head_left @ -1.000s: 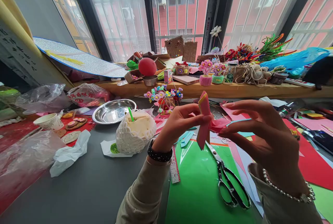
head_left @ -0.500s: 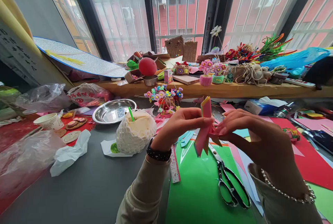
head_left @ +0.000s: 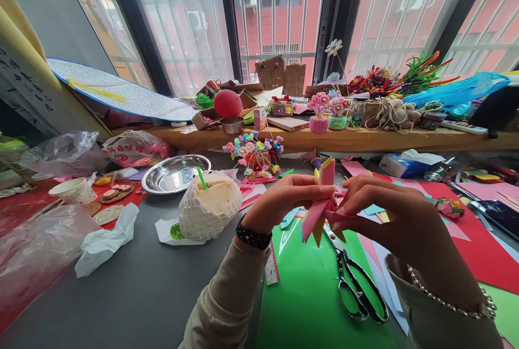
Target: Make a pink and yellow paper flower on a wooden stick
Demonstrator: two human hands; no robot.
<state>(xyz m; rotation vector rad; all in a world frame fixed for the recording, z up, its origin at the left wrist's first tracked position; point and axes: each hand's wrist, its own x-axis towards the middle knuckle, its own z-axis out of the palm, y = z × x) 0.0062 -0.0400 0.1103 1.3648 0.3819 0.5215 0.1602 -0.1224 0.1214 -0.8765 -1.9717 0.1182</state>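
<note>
Between my hands is a folded paper piece (head_left: 314, 218) with pink, yellow and bluish layers, its strips pointing up and down. My left hand (head_left: 284, 200) pinches it from the left, thumb and fingers closed on its middle. From the right, my right hand (head_left: 385, 213) grips its pink right-hand part between thumb and fingers; the fingers partly hide that part. Below the hands lie black-handled scissors (head_left: 359, 289), blades pointing away, on a shiny green sheet (head_left: 302, 300). A patterned ruler (head_left: 272, 268) sticks out by my left wrist.
Left of my arm stands a coconut (head_left: 211, 205) in white foam net with a green straw, before a metal bowl (head_left: 176, 174). Colourful craft flowers (head_left: 255, 154) stand at the back. Red paper (head_left: 482, 241) and scraps lie right. A wooden ledge (head_left: 182, 140) runs under the windows.
The paper piece has turned slightly, its upper strip now leaning more to the right. My left hand has shifted a little right and down; both hands keep their hold.
</note>
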